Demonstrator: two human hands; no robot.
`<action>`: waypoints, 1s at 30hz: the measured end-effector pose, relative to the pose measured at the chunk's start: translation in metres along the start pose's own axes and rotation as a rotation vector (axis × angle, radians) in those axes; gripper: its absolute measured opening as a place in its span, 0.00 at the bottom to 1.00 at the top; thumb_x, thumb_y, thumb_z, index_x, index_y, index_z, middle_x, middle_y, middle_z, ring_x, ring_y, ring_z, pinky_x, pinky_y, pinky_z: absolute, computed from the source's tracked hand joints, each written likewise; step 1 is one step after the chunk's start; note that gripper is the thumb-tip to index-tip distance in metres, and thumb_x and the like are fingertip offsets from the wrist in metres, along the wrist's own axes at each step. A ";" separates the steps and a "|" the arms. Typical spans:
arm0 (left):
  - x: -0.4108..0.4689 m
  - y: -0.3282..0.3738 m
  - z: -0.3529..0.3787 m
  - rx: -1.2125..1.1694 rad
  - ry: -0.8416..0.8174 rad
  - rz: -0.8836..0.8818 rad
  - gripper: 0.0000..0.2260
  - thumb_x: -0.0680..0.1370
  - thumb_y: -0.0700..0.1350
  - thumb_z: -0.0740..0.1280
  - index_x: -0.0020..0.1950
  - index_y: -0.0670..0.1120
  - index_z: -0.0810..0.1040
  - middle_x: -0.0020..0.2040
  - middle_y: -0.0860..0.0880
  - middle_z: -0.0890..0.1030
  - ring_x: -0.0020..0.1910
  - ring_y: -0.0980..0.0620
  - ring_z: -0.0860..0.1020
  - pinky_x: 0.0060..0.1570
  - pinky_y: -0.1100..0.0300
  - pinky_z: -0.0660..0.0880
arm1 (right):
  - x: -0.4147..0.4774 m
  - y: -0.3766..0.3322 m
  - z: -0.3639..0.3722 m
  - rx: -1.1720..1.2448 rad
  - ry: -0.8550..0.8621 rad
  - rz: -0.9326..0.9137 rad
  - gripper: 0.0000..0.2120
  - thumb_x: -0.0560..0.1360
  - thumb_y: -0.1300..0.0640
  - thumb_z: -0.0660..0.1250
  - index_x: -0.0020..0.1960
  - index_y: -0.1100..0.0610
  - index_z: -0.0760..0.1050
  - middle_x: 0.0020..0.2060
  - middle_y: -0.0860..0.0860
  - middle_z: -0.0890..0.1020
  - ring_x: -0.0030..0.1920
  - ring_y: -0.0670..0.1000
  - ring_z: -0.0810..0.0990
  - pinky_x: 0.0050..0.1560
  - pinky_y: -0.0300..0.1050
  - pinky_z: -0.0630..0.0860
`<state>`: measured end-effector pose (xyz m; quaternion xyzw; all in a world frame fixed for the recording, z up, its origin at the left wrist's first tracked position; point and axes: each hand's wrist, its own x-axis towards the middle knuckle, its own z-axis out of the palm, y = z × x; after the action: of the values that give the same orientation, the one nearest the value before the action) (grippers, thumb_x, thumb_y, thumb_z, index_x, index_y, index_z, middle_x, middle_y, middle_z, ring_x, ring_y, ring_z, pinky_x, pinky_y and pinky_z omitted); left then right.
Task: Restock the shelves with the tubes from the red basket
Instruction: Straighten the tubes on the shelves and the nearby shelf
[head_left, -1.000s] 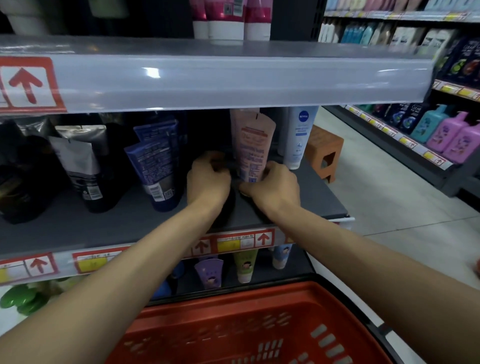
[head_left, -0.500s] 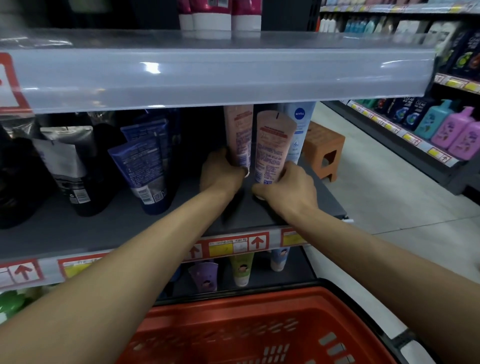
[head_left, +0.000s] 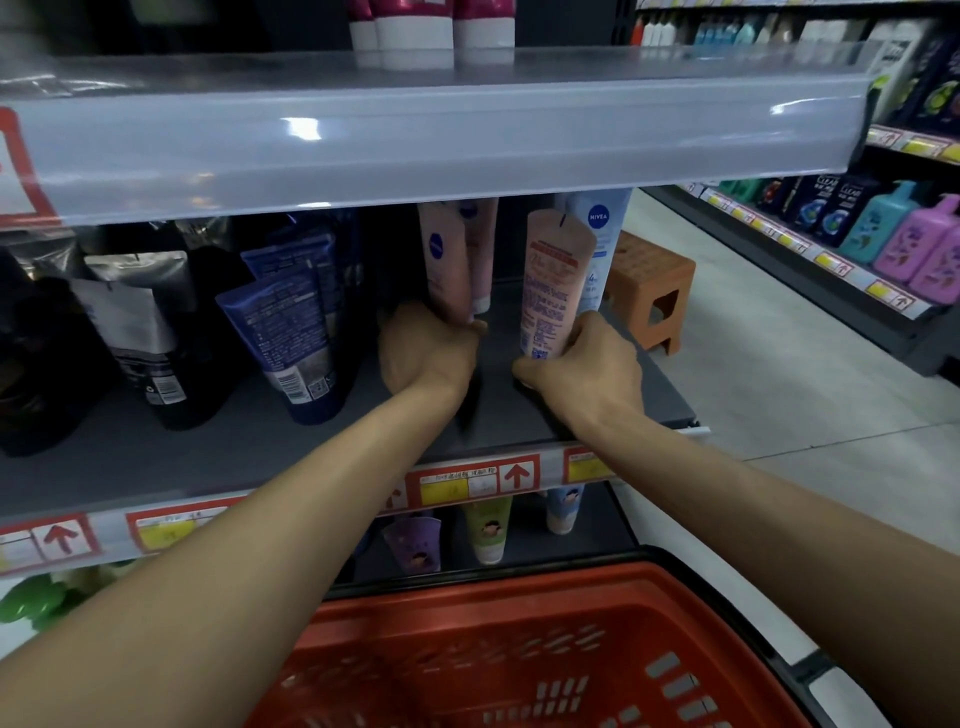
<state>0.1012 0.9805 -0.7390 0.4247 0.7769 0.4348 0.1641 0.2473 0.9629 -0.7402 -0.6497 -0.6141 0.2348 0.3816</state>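
Observation:
Both my hands reach onto the dark middle shelf (head_left: 597, 395). My left hand (head_left: 426, 353) grips the bottom of an upright pink tube (head_left: 447, 260) with a blue round logo; a second pink tube (head_left: 483, 254) stands just behind it. My right hand (head_left: 582, 369) holds the base of another pink tube (head_left: 553, 286), upright, its printed back facing me. A white Nivea tube (head_left: 602, 234) stands behind that one. The red basket (head_left: 519, 660) sits below my arms at the bottom of the view; no tubes show in its visible part.
Dark blue tubes (head_left: 291, 322) and black pouches (head_left: 140, 322) stand left on the same shelf. A grey upper shelf edge (head_left: 415, 140) overhangs. Small tubes (head_left: 488, 530) hang on the lower shelf. An orange stool (head_left: 649, 286) stands in the aisle to the right, before more bottle shelves (head_left: 857, 234).
The two pink tubes were close together; now they stand apart. My left hand took one tube leftward and deeper, my right hand shifted the other rightward, both now upright.

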 end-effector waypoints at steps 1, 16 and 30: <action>0.000 -0.001 0.001 0.015 0.008 0.008 0.25 0.63 0.63 0.75 0.53 0.49 0.83 0.50 0.48 0.84 0.48 0.47 0.84 0.43 0.52 0.82 | 0.000 0.000 0.000 0.001 -0.001 -0.001 0.24 0.63 0.46 0.78 0.53 0.53 0.74 0.47 0.49 0.82 0.47 0.53 0.81 0.47 0.53 0.81; 0.011 -0.009 -0.011 0.003 -0.188 0.068 0.27 0.72 0.45 0.78 0.69 0.47 0.76 0.67 0.45 0.80 0.65 0.44 0.78 0.62 0.52 0.77 | -0.001 0.006 0.004 0.023 0.007 -0.027 0.22 0.63 0.45 0.77 0.51 0.52 0.72 0.46 0.48 0.80 0.46 0.51 0.80 0.48 0.54 0.80; 0.009 0.002 0.008 -0.003 -0.093 0.118 0.27 0.66 0.51 0.82 0.63 0.47 0.82 0.60 0.45 0.85 0.58 0.46 0.83 0.56 0.53 0.81 | 0.000 0.009 0.007 0.018 0.034 -0.059 0.22 0.65 0.46 0.77 0.51 0.52 0.71 0.43 0.45 0.79 0.43 0.47 0.79 0.39 0.45 0.75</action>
<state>0.1019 0.9924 -0.7403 0.4895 0.7412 0.4247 0.1749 0.2477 0.9649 -0.7516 -0.6316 -0.6244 0.2179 0.4046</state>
